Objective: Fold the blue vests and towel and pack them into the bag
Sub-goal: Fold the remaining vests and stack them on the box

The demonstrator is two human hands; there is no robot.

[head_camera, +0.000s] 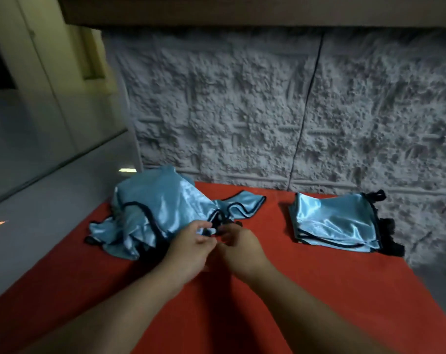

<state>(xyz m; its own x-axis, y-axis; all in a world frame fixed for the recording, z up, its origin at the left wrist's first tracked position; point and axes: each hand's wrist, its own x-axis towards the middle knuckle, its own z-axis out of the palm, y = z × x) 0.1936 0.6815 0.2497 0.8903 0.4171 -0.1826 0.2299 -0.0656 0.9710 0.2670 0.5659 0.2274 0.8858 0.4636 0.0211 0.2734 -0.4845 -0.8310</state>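
Picking at the unfolded vest pile (150,215), head view: left hand (191,249) and right hand (238,245) both pinch its black trim near the surface (319,290) centre. Folded vests (331,223) sit well apart, far right by the edge. Next likely: pull one vest free onto the open near side. Bag, towel not visible

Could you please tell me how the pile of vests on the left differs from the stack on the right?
The left pile is crumpled and heaped; the right stack is folded flat. Both hands, left and right, grip at the left pile's edge; nothing touches the right stack. Both are shiny light blue with black trim.
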